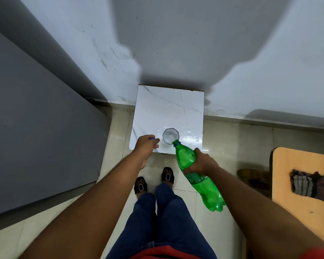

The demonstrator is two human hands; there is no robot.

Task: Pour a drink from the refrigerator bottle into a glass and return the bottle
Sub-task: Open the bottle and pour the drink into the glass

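A green plastic bottle (196, 176) is tilted with its open neck at the rim of a clear glass (170, 135). My right hand (202, 162) grips the bottle around its middle. The glass stands near the front edge of a small white marble-patterned table (168, 105) and holds clear liquid. My left hand (147, 144) rests at the table's front left, just left of the glass, closed around a small blue thing that looks like the bottle cap (152, 138).
The grey refrigerator (36, 131) stands close on the left. A white wall (195, 43) rises behind the table. At the right sits an orange-topped table (297, 165) with a folded cloth (312, 186). My feet in black sandals (153, 182) stand on the tiled floor.
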